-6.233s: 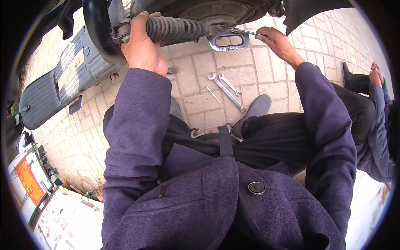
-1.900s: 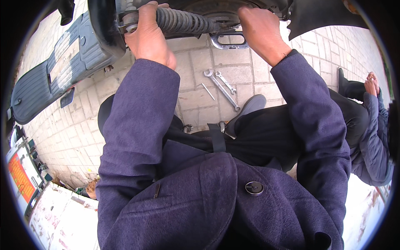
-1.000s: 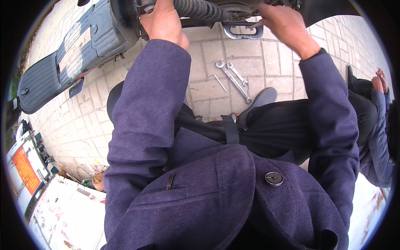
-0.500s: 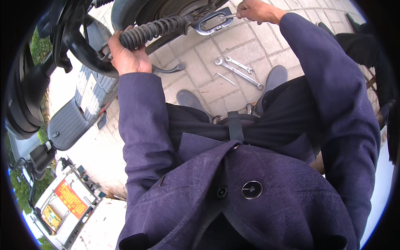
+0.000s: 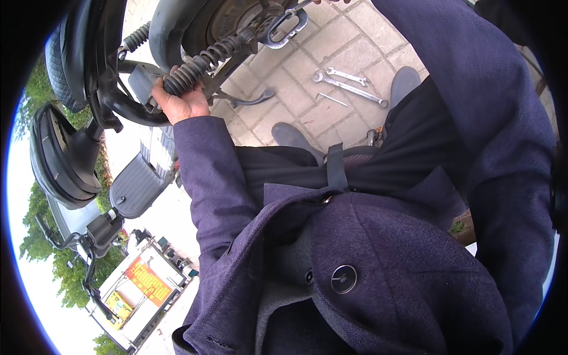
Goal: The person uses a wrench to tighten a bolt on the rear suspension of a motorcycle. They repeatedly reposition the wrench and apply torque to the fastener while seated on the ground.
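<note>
My left hand point(image 5: 180, 102) grips the near end of the scooter's coiled shock absorber point(image 5: 219, 52), fingers wrapped round it. My right hand point(image 5: 331, 2) is cut off at the top edge, its curled fingertips on a steel wrench point(image 5: 300, 7) near the far end of the shock, beside the oval chrome metal loop point(image 5: 273, 42) and the rear wheel point(image 5: 167, 29). On the paving lie a large combination wrench point(image 5: 349, 89), a smaller open-ended wrench point(image 5: 346, 76) and a thin rod point(image 5: 332, 99). A black curved lever point(image 5: 242, 102) sticks out below the shock.
The scooter's seat and black frame point(image 5: 106, 71) fill the upper left, with handlebars point(image 5: 89, 272) and a ribbed footboard point(image 5: 139, 189) below. A white board with a red panel point(image 5: 148, 278) stands at lower left, trees behind. My shoes point(image 5: 405, 89) rest on the paving.
My view has swung, bringing more of the scooter and trees into the left. My right hand has moved up to the top edge. My left hand still holds the shock absorber.
</note>
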Tool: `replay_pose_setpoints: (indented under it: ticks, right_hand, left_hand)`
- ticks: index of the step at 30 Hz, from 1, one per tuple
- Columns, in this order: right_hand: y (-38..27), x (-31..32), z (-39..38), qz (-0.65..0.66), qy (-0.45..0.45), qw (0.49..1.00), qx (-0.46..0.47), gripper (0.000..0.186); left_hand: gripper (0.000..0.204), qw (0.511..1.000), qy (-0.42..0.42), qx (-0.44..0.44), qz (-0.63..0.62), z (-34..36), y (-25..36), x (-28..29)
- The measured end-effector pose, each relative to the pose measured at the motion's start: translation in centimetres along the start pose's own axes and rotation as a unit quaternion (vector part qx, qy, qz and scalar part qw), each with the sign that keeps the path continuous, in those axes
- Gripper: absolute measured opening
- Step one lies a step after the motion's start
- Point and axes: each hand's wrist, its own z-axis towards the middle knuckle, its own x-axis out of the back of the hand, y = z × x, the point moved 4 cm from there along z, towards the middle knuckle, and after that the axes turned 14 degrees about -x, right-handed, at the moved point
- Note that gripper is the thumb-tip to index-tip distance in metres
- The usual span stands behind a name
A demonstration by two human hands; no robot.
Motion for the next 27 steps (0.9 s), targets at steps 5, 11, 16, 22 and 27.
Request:
replay_pose_setpoints:
  ticks: [5, 11, 16, 22, 27]
  right_hand:
    - [-0.5, 0.7, 0.3, 0.004, 0.038, 0.999, 0.024, 0.026]
    - [-0.1, 1.2, 1.4, 0.004, 0.027, 0.999, 0.044, 0.023]
    - [0.2, 1.0, 2.0, -0.056, 0.064, 0.992, 0.097, 0.023]
    - [-1.8, 0.9, 0.4, -0.098, 0.121, 0.973, 0.171, 0.027]
    - [-3.8, 1.1, -0.8, -0.093, 0.145, 0.961, 0.216, 0.026]
  left_hand:
    - [0.041, 1.000, -0.005, -0.005, 0.011, 0.1, 0.1, -0.1]
    - [0.035, 1.000, 0.018, -0.008, 0.020, 0.5, 0.1, 0.0]
    - [0.039, 1.000, -0.002, -0.005, 0.017, 0.6, 0.0, 0.3]
    - [0.036, 1.000, 0.013, 0.003, 0.001, 0.8, 0.1, 0.3]
    - [0.037, 1.000, 0.005, -0.007, -0.005, 0.6, 0.0, -0.1]
